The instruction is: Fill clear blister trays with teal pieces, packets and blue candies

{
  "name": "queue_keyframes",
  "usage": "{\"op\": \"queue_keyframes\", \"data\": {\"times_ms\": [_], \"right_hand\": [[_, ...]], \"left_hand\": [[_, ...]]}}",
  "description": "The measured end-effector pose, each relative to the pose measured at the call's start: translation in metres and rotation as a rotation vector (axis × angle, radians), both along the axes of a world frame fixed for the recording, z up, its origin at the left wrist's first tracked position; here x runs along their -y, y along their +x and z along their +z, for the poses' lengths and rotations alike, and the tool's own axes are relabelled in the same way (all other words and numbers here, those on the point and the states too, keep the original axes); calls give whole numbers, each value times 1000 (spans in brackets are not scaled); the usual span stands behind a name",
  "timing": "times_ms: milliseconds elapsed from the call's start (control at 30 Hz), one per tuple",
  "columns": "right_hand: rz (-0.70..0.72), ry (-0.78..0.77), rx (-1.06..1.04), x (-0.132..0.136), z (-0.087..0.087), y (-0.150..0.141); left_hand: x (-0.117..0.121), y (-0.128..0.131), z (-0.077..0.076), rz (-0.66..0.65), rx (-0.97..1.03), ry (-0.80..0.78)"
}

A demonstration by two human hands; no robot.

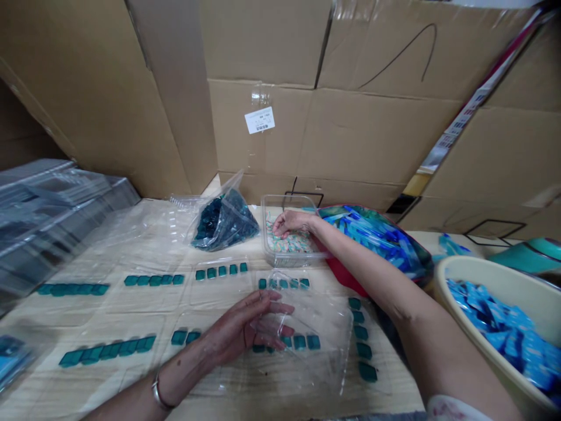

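Note:
My left hand (243, 327) rests at the lower middle of the table, its fingers spread on the edge of a clear plastic blister tray (302, 327). A metal bangle (158, 393) circles that wrist. Rows of small teal square tiles (107, 351) lie in clear moulded trays, and some tiles (299, 342) show through the plastic beside my fingers. My right hand (291, 222) reaches into a clear plastic box (289, 248) and touches small pastel-patterned pieces (287, 242). Whether those fingers hold any piece, I cannot tell.
A bag of dark teal tiles (223, 219) lies beyond the trays. A stack of clear trays (44, 216) stands at left. A blue-patterned bag (377, 240) sits right of the box. A beige basin (495, 327) of blue pieces stands at right, before a cardboard wall (333, 134).

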State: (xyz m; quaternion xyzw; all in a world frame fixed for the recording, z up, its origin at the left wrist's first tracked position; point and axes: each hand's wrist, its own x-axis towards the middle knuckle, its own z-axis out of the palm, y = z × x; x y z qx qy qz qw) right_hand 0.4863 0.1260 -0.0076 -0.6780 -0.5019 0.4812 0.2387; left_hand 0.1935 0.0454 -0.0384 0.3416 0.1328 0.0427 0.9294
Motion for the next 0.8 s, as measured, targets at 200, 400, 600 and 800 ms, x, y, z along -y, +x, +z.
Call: {"op": "queue_keyframes", "data": {"times_ms": [200,400,600,800], "right_hand": [[59,-58,245,-3,-11,-9],[131,72,390,-5,-11,-10],[84,163,312,-3,-10,-2],[-114,128,296,-4,-8,8]], "left_hand": [[1,1,2,5,-17,13],[1,1,1,2,-10,7],[0,0,-2,-1,-3,3],[0,0,-2,-7,-1,0]]}}
